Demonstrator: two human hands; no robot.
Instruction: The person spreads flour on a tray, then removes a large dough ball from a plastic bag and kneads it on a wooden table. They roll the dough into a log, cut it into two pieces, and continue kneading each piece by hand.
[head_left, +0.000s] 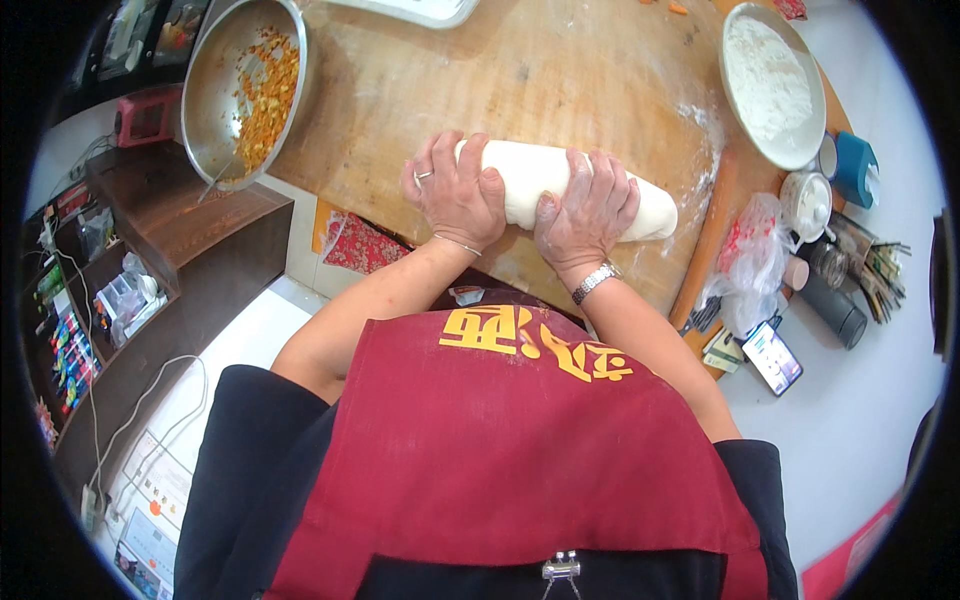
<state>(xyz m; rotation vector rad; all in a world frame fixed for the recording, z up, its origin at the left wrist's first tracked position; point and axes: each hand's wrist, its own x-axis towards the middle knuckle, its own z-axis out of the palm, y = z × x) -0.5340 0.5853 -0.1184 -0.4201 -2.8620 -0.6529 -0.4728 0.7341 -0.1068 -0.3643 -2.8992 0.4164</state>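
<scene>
A thick log of white dough (532, 176) lies on a wooden board (600, 82) in front of me, its right end tapering. My left hand (461, 187) grips the dough's left end, fingers over its far side and thumb on top. Farther right, my right hand (589, 206) rests on the dough, its fingers spread over it and dusted with flour. Part of the left end is hidden under my left hand. A wooden rolling pin (705, 240) lies along the board's right side.
At the far left stands a steel bowl (199, 112) with chopped orange filling. An oval dish of flour (772, 86) sits at the far right. Near it are a lidded jar (808, 202), plastic bags (750, 262), a dark bottle (832, 311) and a phone (772, 360). A white tray (442, 15) is at the far edge.
</scene>
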